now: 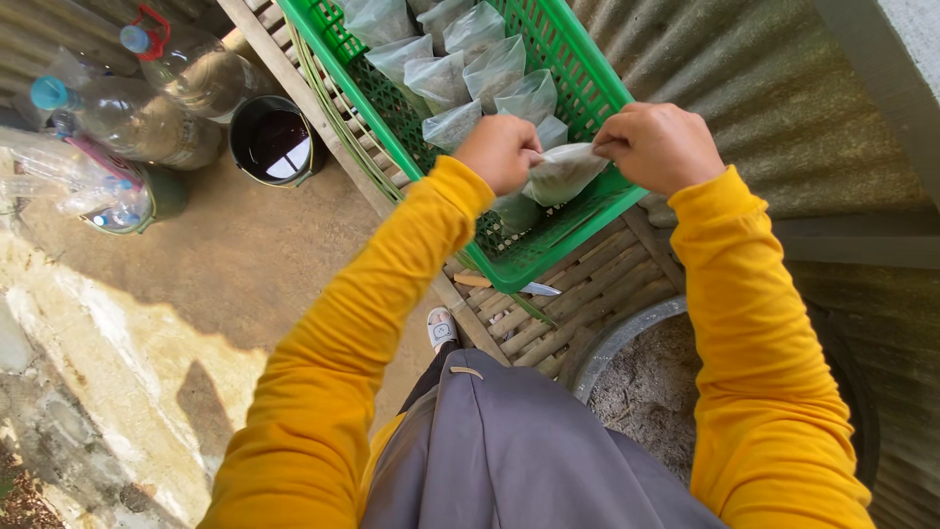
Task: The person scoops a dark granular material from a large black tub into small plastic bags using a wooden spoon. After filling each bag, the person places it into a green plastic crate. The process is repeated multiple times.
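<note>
Bag of pale, grainy filling, clear plastic, held over the near end of the green crate. Stretched crosswise between both hands, long axis running left to right, mouth apparently toward the right, though folds hid the opening. Left hand closed in a fist on the bag's left end; right hand likewise shut, its grip pinching the right end. Both equally near, one at each end, bag sagging slightly between them. Behind, further filled bags stood in rows inside the crate, upright and leaning on one another. Crate rested on a slatted wooden bench, with a small knife lying just under its near corner. Off left on the ground, plastic bottles and a dark bucket, well apart from the hands.
</note>
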